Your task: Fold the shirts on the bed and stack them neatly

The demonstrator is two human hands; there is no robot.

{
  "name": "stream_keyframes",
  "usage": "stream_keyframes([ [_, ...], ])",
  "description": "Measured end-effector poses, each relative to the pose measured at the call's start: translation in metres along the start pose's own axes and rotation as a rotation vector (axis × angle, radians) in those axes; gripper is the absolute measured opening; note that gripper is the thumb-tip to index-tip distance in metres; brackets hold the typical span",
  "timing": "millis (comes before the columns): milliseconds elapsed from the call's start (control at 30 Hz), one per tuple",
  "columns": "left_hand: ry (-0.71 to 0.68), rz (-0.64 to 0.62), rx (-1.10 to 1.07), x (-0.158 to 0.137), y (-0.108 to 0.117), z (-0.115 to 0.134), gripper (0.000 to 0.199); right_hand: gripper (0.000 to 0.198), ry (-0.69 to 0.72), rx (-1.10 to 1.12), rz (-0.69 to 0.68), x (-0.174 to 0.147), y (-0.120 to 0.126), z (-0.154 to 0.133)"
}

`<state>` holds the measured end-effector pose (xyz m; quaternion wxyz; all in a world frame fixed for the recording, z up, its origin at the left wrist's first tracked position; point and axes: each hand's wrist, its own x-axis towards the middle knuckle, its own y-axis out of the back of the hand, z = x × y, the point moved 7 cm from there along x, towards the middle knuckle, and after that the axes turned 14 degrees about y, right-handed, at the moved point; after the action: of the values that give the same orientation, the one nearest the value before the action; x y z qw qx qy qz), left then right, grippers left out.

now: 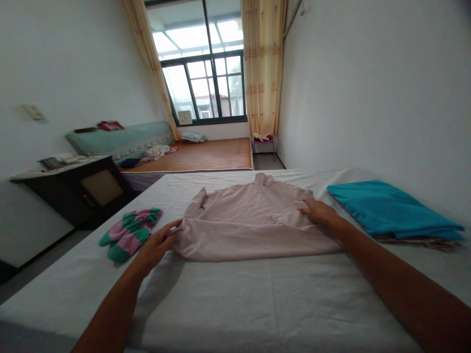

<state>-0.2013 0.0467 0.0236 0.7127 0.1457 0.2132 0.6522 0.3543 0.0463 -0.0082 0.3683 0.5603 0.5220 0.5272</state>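
A pale pink long-sleeved top (239,211) lies spread on the white-covered bed, its collar away from me. Its lower part is folded up over the front, and one sleeve with dark lettering shows at the left. My left hand (159,245) is closed on the top's left folded edge, fingers pinching the fabric. Over the right side of the top, my right hand (319,212) touches the cloth with its fingers stretched out and slightly apart. Part of the right edge is hidden under my right hand and forearm.
Green-and-pink striped socks (130,233) lie left of the top. A folded turquoise cloth (386,208) rests at the right, near the wall. Beyond are a dark cabinet (79,196), another bed with a brown mat (213,152), and a small stool (263,141) holding cloth.
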Motion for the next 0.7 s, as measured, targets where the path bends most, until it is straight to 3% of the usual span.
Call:
stream_keyframes([
  [100, 0.024, 0.041, -0.126, -0.006, 0.009, -0.001, 0.065, 0.037, -0.028, 0.037, 0.071, 0.001, -0.02, 0.011],
  [267, 0.071, 0.027, 0.115, -0.003, 0.032, -0.027, 0.059, 0.037, -0.118, 0.09, 0.211, -0.009, -0.024, 0.033],
  [400, 0.075, 0.112, 0.21, 0.02, 0.042, -0.03, 0.057, 0.034, -0.064, 0.059, 0.188, -0.006, -0.025, 0.028],
  [533, 0.063, 0.199, 0.443, 0.059, 0.019, -0.009, 0.038, 0.034, -0.023, 0.013, 0.178, -0.002, -0.03, 0.025],
  [700, 0.007, 0.095, 0.427, 0.094, -0.031, 0.014, 0.021, 0.033, 0.037, 0.032, 0.214, -0.004, -0.033, 0.027],
])
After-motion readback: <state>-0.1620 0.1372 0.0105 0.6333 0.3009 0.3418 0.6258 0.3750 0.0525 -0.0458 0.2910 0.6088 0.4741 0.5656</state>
